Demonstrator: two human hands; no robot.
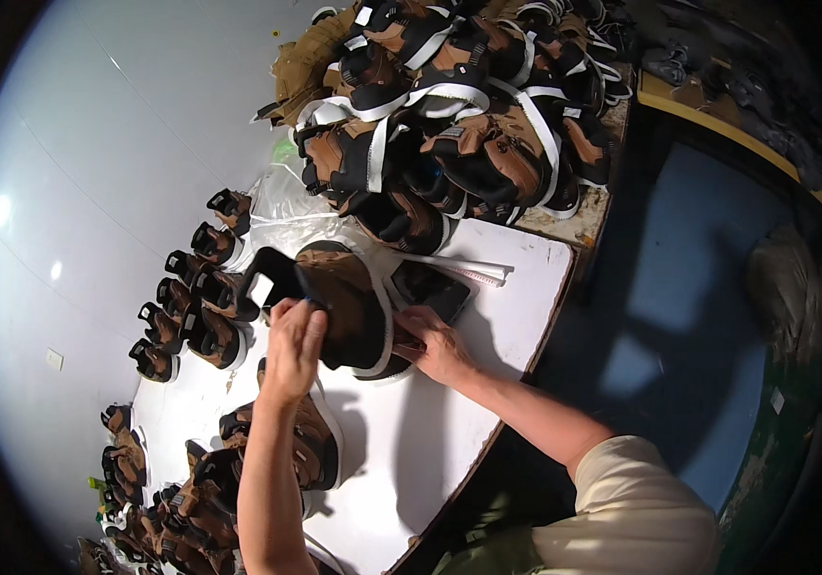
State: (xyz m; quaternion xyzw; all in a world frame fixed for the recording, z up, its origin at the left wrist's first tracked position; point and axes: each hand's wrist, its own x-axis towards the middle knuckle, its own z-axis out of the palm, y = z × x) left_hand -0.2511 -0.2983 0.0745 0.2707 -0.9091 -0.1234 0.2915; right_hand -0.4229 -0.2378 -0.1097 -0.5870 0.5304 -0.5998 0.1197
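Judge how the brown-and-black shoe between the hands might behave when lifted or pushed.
The shoe probably stays firm underneath, since its white sole holds an even curve. Its tongue is likely floppier, jutting out above the left hand. Set sole-down, it should resist rolling, as the nearby shoes stand upright.

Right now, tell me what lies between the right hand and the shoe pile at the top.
A dark flat object lies nearer the right hand, a slim white strip nearer the pile; the head view shows both.

Loose short cream sleeve (pixel 636 503); bare forearms (pixel 531 412), ungloved hands (pixel 442 351).
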